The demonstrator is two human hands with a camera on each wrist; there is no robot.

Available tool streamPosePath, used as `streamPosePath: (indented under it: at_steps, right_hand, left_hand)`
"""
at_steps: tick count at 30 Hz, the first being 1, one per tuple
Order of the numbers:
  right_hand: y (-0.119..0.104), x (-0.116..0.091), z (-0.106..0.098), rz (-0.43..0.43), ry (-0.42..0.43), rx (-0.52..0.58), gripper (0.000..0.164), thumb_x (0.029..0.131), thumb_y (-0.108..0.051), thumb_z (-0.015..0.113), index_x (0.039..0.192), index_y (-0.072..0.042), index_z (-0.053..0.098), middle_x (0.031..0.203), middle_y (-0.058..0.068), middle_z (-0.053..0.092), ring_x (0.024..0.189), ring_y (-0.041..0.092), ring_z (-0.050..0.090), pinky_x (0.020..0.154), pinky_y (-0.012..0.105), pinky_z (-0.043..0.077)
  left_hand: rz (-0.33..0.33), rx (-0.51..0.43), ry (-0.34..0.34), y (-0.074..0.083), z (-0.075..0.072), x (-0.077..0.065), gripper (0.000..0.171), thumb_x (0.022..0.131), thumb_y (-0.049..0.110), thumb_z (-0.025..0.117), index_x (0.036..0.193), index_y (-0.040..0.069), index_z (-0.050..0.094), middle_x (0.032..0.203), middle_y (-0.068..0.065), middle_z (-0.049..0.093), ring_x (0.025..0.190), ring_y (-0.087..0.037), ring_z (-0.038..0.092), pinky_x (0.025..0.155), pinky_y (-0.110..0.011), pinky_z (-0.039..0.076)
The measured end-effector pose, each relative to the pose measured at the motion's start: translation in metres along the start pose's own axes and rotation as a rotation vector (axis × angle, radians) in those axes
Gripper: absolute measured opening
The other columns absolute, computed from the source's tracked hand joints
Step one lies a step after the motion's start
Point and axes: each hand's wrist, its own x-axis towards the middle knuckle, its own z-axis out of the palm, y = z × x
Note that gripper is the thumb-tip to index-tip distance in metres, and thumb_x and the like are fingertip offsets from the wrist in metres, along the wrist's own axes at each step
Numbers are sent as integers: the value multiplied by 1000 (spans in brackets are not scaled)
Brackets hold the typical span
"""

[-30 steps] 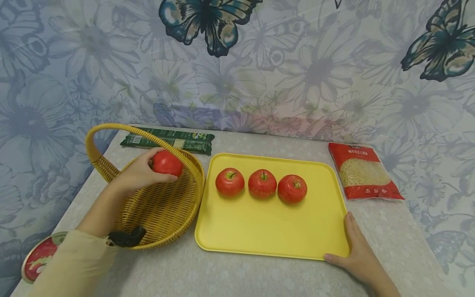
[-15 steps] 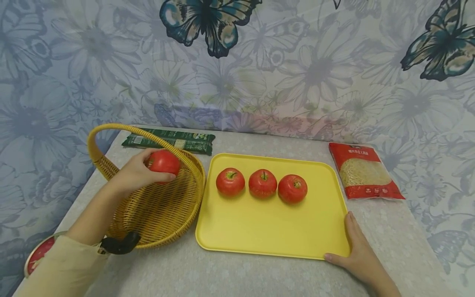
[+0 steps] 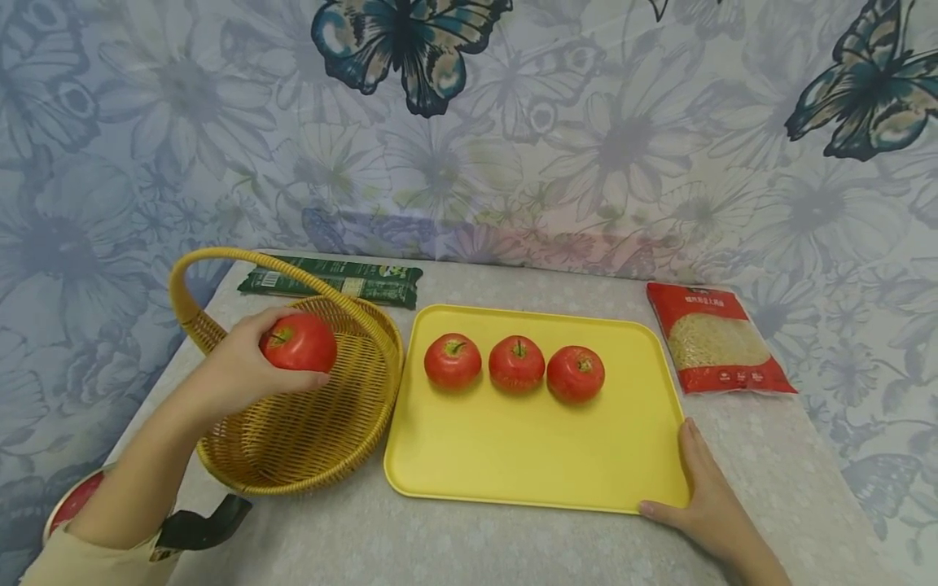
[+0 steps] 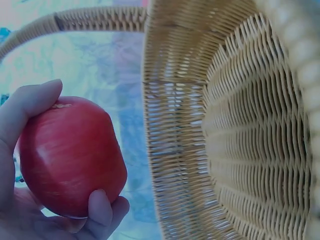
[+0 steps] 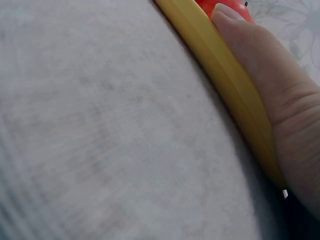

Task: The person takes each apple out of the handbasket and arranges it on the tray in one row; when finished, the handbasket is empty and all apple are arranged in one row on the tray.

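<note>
My left hand (image 3: 245,362) grips a red apple (image 3: 300,342) over the left part of a woven yellow basket (image 3: 315,431). In the left wrist view the same apple (image 4: 72,155) sits between thumb and fingers, with the basket wall (image 4: 175,125) to its right. The basket's inside shows bare weave. Beside it lies a yellow tray (image 3: 542,456), where three red apples (image 3: 517,363) stand in a row. My right hand (image 3: 707,505) holds the tray's near right corner. Its thumb (image 5: 270,65) lies on the rim in the right wrist view; most other fingers are hidden.
A green packet (image 3: 337,281) lies behind the basket, near the wall. Right of the tray is a red packet with a clear window (image 3: 718,338). The basket's tall handle (image 3: 286,268) arches up at its far left. A red round object (image 3: 76,500) is partly hidden behind my left forearm.
My left hand has drawn the apple left and toward me, and turned it so that its stem shows. The left forearm has come back too. Right hand and tray have stayed put.
</note>
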Motion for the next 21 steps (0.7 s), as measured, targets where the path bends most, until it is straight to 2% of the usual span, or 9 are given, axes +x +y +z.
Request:
streamPosePath:
  at_steps: [3, 8, 13, 17, 21]
  right_hand:
    - [0, 0, 0, -10, 3, 1, 134, 74, -48, 84, 157, -10, -14, 165, 19, -14, 151, 47, -5, 120, 63, -3]
    - [-1, 1, -2, -15, 4, 4, 134, 74, -48, 84, 157, -10, -13, 165, 19, -14, 151, 47, -5, 118, 67, 0]
    - [0, 1, -1, -13, 4, 9, 134, 73, -48, 84, 157, -10, -14, 165, 19, -14, 151, 47, -4, 118, 67, 0]
    - [1, 1, -1, -32, 10, 26, 134, 74, -46, 85, 157, -10, -13, 165, 19, -13, 151, 47, -6, 118, 66, -1]
    - [1, 1, -1, -35, 10, 33, 133, 74, -45, 85, 157, -11, -13, 165, 19, -14, 152, 46, -6, 118, 66, -2]
  left_hand:
    - [48, -27, -5, 4, -1, -13, 94, 77, 44, 84, 149, 9, 34, 138, -20, 48, 118, -40, 55, 78, -46, 59]
    - [74, -44, -10, 12, 0, -33, 97, 77, 40, 85, 152, 13, 30, 141, -20, 45, 118, -42, 55, 75, -45, 59]
    - [82, 12, -37, 22, 8, -51, 96, 73, 43, 87, 149, 14, 35, 139, -18, 47, 114, -39, 57, 71, -43, 59]
    - [153, 57, -49, 33, 16, -63, 90, 67, 45, 90, 141, 18, 45, 134, -9, 53, 111, -31, 59, 70, -39, 57]
    - [235, 69, -76, 47, 25, -72, 85, 65, 50, 90, 136, 25, 50, 129, -1, 56, 109, -23, 58, 70, -33, 54]
